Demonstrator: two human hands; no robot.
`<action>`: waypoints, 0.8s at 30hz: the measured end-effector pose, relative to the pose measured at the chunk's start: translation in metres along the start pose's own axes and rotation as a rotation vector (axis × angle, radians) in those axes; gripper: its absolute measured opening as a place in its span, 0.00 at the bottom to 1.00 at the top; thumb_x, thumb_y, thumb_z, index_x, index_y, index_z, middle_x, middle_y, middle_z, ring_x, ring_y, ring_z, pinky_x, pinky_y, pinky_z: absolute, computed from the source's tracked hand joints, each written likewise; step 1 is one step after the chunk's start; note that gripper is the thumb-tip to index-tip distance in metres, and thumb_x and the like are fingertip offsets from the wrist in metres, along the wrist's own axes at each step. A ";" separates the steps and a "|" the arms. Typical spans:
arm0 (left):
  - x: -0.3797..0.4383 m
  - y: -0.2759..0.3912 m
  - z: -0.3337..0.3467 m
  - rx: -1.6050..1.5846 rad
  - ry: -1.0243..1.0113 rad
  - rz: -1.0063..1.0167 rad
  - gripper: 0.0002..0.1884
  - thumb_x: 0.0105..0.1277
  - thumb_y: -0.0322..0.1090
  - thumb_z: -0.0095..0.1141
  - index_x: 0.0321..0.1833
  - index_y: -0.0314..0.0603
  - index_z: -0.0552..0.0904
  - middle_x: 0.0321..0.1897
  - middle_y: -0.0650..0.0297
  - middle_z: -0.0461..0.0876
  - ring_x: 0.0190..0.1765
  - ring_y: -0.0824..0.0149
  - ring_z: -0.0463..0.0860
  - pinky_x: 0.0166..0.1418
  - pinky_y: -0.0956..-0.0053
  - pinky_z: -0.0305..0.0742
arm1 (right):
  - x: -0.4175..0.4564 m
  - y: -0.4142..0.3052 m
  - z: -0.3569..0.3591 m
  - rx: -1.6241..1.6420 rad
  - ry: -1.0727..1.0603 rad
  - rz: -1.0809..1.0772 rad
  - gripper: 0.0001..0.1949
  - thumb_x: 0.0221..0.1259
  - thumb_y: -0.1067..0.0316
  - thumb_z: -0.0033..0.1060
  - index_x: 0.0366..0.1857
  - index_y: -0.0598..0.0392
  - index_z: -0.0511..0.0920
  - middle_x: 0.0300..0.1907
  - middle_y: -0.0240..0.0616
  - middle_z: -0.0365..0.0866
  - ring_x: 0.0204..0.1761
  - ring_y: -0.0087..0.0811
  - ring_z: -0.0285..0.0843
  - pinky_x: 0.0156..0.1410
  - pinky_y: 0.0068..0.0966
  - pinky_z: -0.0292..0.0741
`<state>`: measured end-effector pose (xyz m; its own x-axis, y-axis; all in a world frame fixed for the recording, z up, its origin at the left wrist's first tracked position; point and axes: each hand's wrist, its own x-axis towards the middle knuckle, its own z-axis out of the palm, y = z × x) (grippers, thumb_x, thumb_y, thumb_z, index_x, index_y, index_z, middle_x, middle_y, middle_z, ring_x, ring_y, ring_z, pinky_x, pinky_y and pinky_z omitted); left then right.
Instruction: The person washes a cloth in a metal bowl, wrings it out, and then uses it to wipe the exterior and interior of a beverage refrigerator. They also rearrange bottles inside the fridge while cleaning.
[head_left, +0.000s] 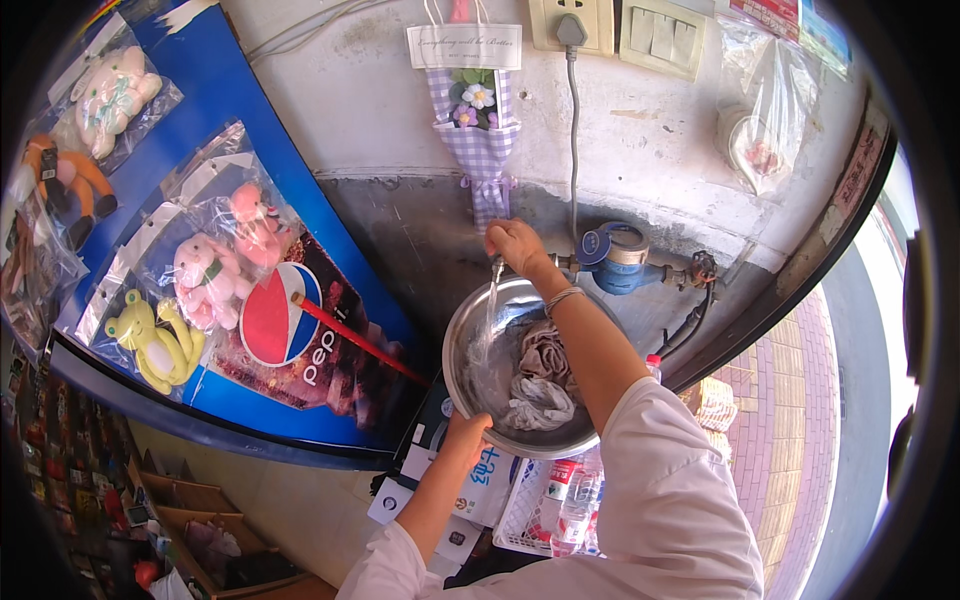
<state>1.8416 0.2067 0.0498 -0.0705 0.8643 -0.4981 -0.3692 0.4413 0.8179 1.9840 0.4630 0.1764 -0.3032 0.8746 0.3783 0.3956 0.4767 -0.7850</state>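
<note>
Water runs from a wall tap (497, 264) into a stainless steel basin (459, 375). My right hand (517, 244) grips the top of this tap, and its wrist wears a bracelet. With my left hand (469, 439) I hold the near left rim of the basin. Inside lie a brownish wet cloth (546, 351) and a whitish one (538, 405), both crumpled, to the right of the stream. My right forearm hides part of the basin's right side.
A blue water meter (619, 262) and a valve (703, 268) sit on the pipe at right. The blue Pepsi cooler (352, 300) stands at left, hung with bagged plush toys (154, 337). Below the basin are boxes (484, 480) and a white plastic basket (517, 517) with bottles.
</note>
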 end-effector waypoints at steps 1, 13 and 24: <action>0.001 0.000 -0.001 0.002 -0.005 -0.002 0.35 0.50 0.16 0.47 0.66 0.45 0.62 0.52 0.52 0.72 0.50 0.51 0.77 0.42 0.54 0.79 | 0.000 -0.001 0.000 -0.010 0.003 -0.010 0.19 0.50 0.51 0.36 0.21 0.50 0.78 0.30 0.39 0.82 0.44 0.45 0.72 0.54 0.35 0.68; -0.001 0.002 0.000 -0.022 -0.009 -0.002 0.36 0.49 0.16 0.47 0.66 0.46 0.62 0.53 0.53 0.71 0.49 0.51 0.77 0.42 0.55 0.78 | -0.001 -0.001 0.000 -0.035 0.012 -0.019 0.19 0.50 0.52 0.35 0.20 0.51 0.78 0.29 0.40 0.82 0.43 0.46 0.72 0.54 0.35 0.68; -0.001 0.003 0.001 -0.012 0.000 -0.004 0.35 0.49 0.17 0.47 0.66 0.45 0.63 0.51 0.53 0.72 0.49 0.53 0.77 0.41 0.57 0.78 | -0.002 -0.002 -0.001 0.004 0.019 -0.023 0.19 0.50 0.53 0.36 0.20 0.52 0.78 0.28 0.41 0.82 0.41 0.45 0.75 0.51 0.35 0.70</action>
<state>1.8417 0.2075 0.0532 -0.0686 0.8626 -0.5012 -0.3805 0.4418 0.8124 1.9841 0.4603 0.1780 -0.2961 0.8647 0.4058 0.3849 0.4968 -0.7778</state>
